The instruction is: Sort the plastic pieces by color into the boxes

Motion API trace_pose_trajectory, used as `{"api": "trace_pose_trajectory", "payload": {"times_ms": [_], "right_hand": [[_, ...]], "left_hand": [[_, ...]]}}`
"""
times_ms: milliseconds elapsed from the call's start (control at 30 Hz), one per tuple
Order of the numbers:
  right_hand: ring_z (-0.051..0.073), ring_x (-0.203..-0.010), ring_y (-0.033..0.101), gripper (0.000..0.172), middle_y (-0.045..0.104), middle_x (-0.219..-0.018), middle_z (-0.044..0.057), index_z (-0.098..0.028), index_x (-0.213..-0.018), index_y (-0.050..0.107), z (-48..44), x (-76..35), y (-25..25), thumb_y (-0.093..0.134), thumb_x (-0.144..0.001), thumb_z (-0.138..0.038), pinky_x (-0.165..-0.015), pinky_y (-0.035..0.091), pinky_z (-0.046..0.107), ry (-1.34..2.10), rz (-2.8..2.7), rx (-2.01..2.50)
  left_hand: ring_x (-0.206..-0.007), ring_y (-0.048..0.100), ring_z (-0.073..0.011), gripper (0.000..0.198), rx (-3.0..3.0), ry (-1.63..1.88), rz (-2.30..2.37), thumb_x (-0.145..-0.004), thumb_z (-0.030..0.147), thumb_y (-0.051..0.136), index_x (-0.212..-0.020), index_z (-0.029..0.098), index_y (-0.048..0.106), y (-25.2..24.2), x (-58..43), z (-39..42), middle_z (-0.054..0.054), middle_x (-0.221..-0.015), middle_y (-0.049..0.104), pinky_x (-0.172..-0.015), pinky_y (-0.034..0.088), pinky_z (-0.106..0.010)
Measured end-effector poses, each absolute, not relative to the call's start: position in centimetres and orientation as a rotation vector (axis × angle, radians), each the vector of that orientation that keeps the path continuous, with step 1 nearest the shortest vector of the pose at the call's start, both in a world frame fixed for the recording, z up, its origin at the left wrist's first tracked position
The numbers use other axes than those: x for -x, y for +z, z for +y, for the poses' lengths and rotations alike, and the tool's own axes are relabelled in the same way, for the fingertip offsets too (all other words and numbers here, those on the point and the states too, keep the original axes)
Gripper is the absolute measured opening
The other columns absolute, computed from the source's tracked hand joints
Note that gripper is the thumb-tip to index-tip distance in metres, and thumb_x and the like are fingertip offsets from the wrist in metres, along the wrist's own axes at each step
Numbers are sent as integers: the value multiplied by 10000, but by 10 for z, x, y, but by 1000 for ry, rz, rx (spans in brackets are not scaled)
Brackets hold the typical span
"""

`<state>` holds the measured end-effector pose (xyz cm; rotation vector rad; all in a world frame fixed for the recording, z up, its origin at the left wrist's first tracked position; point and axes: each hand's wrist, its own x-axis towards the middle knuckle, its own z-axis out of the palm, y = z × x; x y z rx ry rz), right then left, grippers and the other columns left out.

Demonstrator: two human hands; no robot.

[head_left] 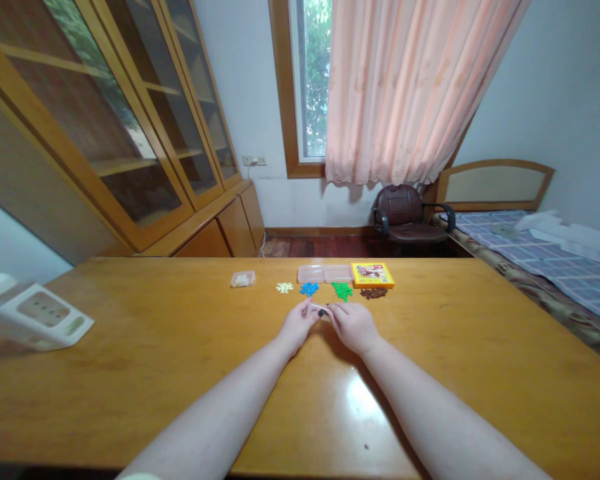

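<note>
My left hand [298, 327] and my right hand [353, 325] meet above the middle of the table. Between their fingertips they grip a small clear packet [324, 312] with dark bits in it; its exact kind is hard to make out. Just beyond the hands lie loose piles of small pieces: cream pieces [285, 288], blue pieces [309, 289], green pieces [342, 291] and brown pieces [374, 293]. Behind the blue and green piles stands a clear pinkish divided box [325, 273]. To its right is a yellow box [373, 275] with a printed picture.
A small clear container [243, 279] with pale contents sits left of the piles. On the table's left side lies a white device [45, 313]. Beyond the wooden table [180, 400] are a glass-door cabinet [130, 120], an office chair [405, 213] and a bed [530, 233].
</note>
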<state>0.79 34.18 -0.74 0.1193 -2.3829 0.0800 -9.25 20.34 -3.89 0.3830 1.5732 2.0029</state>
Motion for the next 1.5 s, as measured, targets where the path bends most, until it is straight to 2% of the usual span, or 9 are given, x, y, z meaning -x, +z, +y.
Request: {"api": "trace_pose_trajectory", "payload": {"times_ms": [300,567,733,900,1033,1167,1367,1500], "right_hand": [[137,-643,597,247,683,-733,46,-168,-858,661,339,-5,-11,453,-941,-271,-623,355,266,111,-2329,-53],[149,-662,604,261,691,-757,67,-161,-879,669,338,-7,-11,441,-946,-269,-635,373,277,101,-2338,-34],[163,-796,630,239,715,-880,80,-177,-940,673,344,-8,-7,460,-943,-286,-742,399,284,156,-2324,-139],[158,-774,626,223,716,-876,71,-170,-947,663,346,-6,-7,467,-940,-276,-741,383,288,175,-2346,-190],[146,-666,595,243,703,-780,51,-171,-855,665,343,-5,-9,452,-941,-248,-662,348,286,107,-2346,-115],[144,-630,577,273,685,-726,53,-164,-842,660,339,-6,-10,427,-949,-257,-629,324,294,59,-2348,-51],[150,-654,589,262,686,-743,58,-162,-867,653,337,-7,-11,422,-952,-251,-646,337,295,63,-2311,-41],[147,-668,603,277,696,-770,63,-162,-864,662,339,-6,-9,416,-955,-250,-658,362,289,111,-2295,30]], "left_hand": [[-1169,527,-280,704,-378,2030,1555,-606,469,785,-1197,144,584,-42,92,205,-140,-1267,572,-1048,367,-427],[-1168,532,-279,742,-420,2067,1605,-555,435,820,-1184,129,573,-30,89,205,-156,-1249,585,-1055,352,-410],[-1092,581,-259,827,-555,2106,1552,-537,484,816,-1220,133,508,-27,88,202,-158,-1174,621,-1012,394,-386],[-1096,572,-265,757,-525,2114,1519,-581,559,761,-1163,125,543,-30,87,203,-148,-1131,637,-1011,385,-388],[-1064,584,-260,701,-454,2064,1569,-545,514,799,-1086,121,591,-26,87,204,-125,-1063,664,-1002,386,-383],[-996,610,-240,658,-478,2056,1566,-550,471,808,-1062,112,605,-21,87,205,-107,-985,685,-985,395,-381],[-1030,602,-235,686,-431,2092,1517,-532,422,827,-1099,116,590,-20,86,205,-122,-1064,668,-994,395,-375],[-1061,596,-237,607,-516,2097,1521,-578,353,817,-1092,127,587,-19,83,205,-123,-1089,661,-1017,387,-393]]}}
